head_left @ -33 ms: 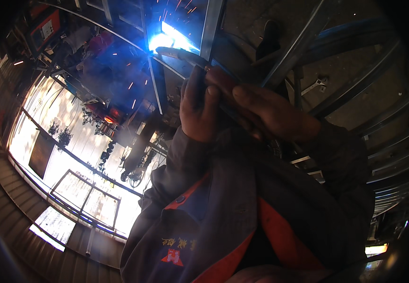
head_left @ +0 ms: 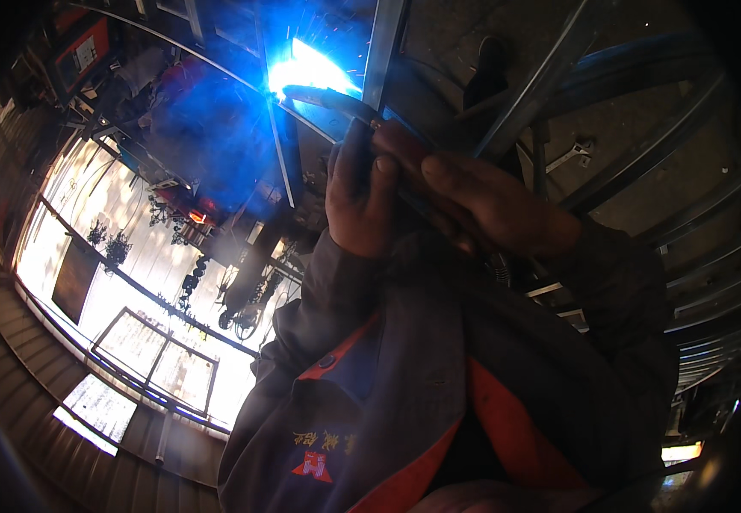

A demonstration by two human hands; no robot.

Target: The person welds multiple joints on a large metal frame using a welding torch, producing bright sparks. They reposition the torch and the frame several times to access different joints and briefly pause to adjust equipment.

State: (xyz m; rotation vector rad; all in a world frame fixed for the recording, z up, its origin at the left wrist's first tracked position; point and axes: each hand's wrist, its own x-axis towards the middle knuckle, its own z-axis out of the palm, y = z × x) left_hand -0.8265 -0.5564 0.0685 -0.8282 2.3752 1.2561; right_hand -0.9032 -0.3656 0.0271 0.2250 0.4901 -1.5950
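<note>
A welding torch (head_left: 399, 143) with a dark red handle points up and left at the top middle of the head view. Its curved metal neck (head_left: 336, 102) ends at a blinding blue-white arc (head_left: 306, 71) on a joint of metal bars. My right hand (head_left: 503, 205) is wrapped round the handle from the right, thumb lying along its top. My left hand (head_left: 359, 197) is closed against the front of the handle, just behind the neck. Both hands are bare. Glare hides the weld, and the torch hides some of my fingers.
Steel bars of a frame (head_left: 381, 51) stand by the arc, with more bars (head_left: 541, 77) to the right. A wrench-like metal tool (head_left: 577, 154) lies on the floor. A red machine (head_left: 81, 56) stands far left. Blue smoke drifts left of the arc.
The arc's blue glow has grown wider and brighter, and the orange flying sparks have mostly gone. My hands and the torch show no clear movement.
</note>
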